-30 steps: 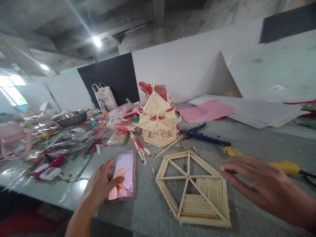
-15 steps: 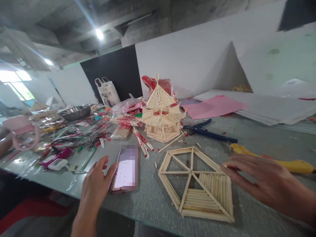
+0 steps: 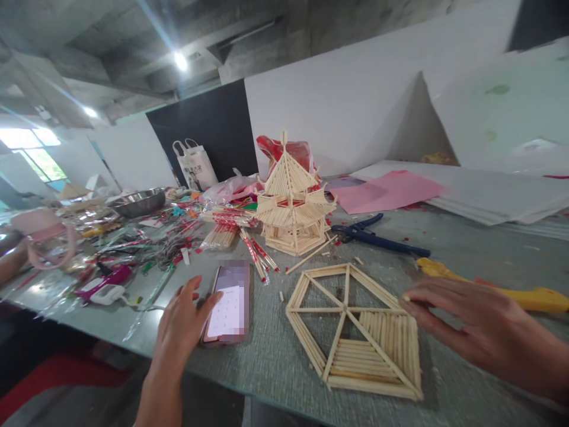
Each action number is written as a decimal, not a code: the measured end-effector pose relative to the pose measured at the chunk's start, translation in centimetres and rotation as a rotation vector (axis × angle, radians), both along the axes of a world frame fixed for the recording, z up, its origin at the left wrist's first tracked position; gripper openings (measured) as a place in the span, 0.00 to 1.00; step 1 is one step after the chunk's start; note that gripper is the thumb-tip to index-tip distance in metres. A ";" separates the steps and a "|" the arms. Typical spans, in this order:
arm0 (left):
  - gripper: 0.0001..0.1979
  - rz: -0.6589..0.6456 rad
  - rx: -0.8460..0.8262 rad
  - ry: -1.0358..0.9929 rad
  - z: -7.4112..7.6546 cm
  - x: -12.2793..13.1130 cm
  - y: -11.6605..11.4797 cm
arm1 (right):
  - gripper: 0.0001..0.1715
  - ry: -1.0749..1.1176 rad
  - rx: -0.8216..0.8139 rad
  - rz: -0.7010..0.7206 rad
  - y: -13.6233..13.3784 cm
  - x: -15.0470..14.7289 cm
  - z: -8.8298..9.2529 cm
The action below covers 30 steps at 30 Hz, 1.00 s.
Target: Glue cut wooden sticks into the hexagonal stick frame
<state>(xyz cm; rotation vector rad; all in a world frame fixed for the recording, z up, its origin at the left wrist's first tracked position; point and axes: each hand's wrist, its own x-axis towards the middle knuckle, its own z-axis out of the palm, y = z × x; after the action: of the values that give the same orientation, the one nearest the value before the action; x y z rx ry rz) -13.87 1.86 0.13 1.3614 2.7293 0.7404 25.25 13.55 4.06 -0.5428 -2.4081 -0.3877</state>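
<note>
A window [image 3: 29,139] far beyond the left hand [image 3: 180,320] glares white; ceiling lamps [image 3: 180,60] high above it streak with flare. The concrete ceiling [image 3: 111,29] is dim. Pixelation masks part of the phone [image 3: 217,320] beside that hand; the right hand [image 3: 478,332] looks slightly soft.

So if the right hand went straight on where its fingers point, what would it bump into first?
Probably the stick frame, at the corner nearest the right hand. The hand's height is hard to judge here, so it might pass just above instead.
</note>
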 end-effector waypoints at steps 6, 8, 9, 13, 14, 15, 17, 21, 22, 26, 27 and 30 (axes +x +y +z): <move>0.31 -0.051 -0.036 0.024 0.4 1.0 0.0 | 0.10 -0.006 -0.041 -0.018 0.1 -0.1 0.1; 0.31 -0.076 -0.066 0.035 0.4 1.1 0.1 | 0.11 0.002 -0.038 -0.008 0.0 -0.1 0.2; 0.31 -0.086 -0.074 0.039 0.3 1.1 0.1 | 0.11 0.008 -0.032 -0.003 0.0 -0.1 0.3; 0.32 -0.091 -0.060 0.046 0.0 0.9 0.0 | 0.11 0.023 -0.029 0.007 -0.1 -0.3 0.5; 0.31 -0.088 -0.064 0.049 0.0 0.8 -0.1 | 0.11 0.026 -0.028 0.007 -0.1 -0.3 0.5; 0.31 -0.087 -0.071 0.050 0.1 0.9 -0.1 | 0.11 0.027 -0.025 0.006 -0.1 -0.4 0.6; 0.30 -0.083 -0.079 0.051 0.4 1.2 -0.1 | 0.11 0.029 -0.008 0.009 -0.1 -0.4 0.6; 0.31 -0.093 -0.066 0.106 1.1 2.4 0.5 | 0.11 0.011 0.016 0.010 -0.2 -0.3 0.7; 0.31 -0.103 -0.071 0.134 1.2 2.7 0.6 | 0.12 0.006 0.018 0.007 -0.2 -0.3 0.7; 0.30 -0.122 -0.087 0.191 1.3 3.2 0.8 | 0.12 0.004 0.034 0.007 -0.3 -0.3 0.7; 0.30 -0.116 -0.073 0.185 1.3 3.1 0.7 | 0.11 0.007 0.035 0.008 -0.3 -0.3 0.8; 0.30 -0.086 -0.027 0.162 1.1 2.7 0.3 | 0.11 0.010 0.029 0.000 -0.4 -0.2 0.7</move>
<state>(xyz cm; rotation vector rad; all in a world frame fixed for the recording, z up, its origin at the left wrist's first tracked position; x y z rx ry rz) -11.17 2.18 1.22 1.5871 2.7659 0.6111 25.00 13.18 4.80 -0.5303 -2.3890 -0.4179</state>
